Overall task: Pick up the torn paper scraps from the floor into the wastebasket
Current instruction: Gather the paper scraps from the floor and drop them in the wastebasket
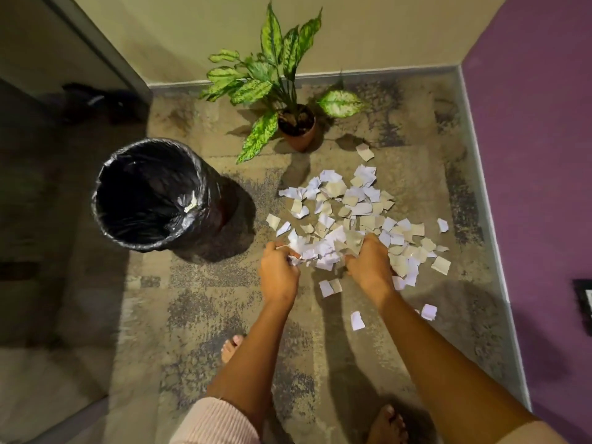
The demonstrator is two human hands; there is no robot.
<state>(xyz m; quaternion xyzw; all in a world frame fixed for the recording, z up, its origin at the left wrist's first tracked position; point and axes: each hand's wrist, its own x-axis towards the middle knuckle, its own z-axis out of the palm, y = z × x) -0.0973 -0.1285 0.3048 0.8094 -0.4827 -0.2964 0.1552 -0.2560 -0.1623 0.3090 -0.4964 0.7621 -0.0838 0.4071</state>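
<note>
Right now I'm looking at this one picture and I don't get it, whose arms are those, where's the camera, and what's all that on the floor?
There is no machine here. The one picture comes from a camera worn on a person's head, looking down, so the arms are the wearer's own. The left hand and the right hand together grip a bunch of torn paper scraps between them. Many more scraps lie spread over the patterned carpet beyond and beside the hands. To the left stands the wastebasket, lined with a black bag, with a few scraps already inside. A potted plant stands by the far wall, and the wearer's bare feet show at the bottom.
</note>
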